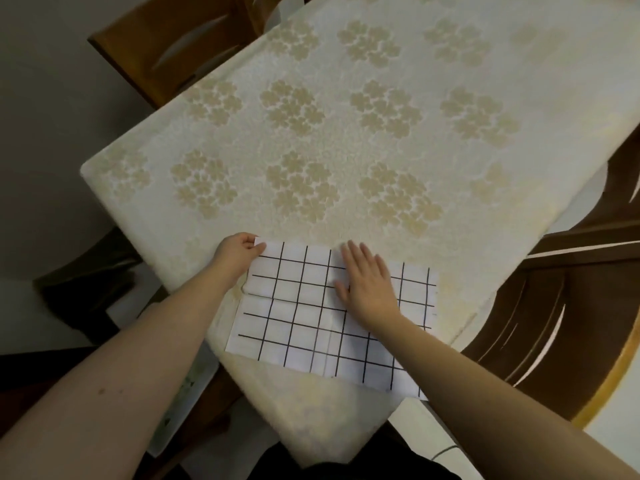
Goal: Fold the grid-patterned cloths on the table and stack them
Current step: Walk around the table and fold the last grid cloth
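Two hands are laid on one grid-patterned cloth (311, 317) at the table's (346, 140) near edge: its far left corner is pinched by the left hand (239, 252), its middle pressed by the flat right hand (369, 280). Wooden chairs (166, 46) are seen around the floral-covered table.

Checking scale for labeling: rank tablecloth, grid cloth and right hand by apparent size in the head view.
1. Tablecloth, by far the largest.
2. Grid cloth, lying at its near corner.
3. Right hand, flat on the grid cloth and covering only part of it.
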